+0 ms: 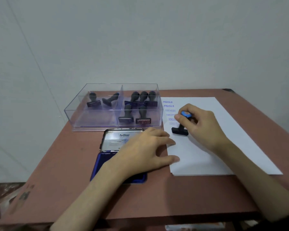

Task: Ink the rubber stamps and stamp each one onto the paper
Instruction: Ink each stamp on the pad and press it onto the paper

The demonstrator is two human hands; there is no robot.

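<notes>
Nearest, the left hand [146, 147] lies flat and spread open over the open ink pad [117, 154], its fingertips reaching onto the paper [207, 147], probably to stop it sliding. Beyond, the right hand [200, 124] grips a blue-topped stamp [180, 130] by its handle, base on or just above the sheet, below blue prints [168, 105]. Seven more stamps [126, 114] wait in a clear box [113, 107].

We see dim, flat light w/ a bluish cast; soft shadows under the hands, slight blur overall, wide-angle bending at edges.
</notes>
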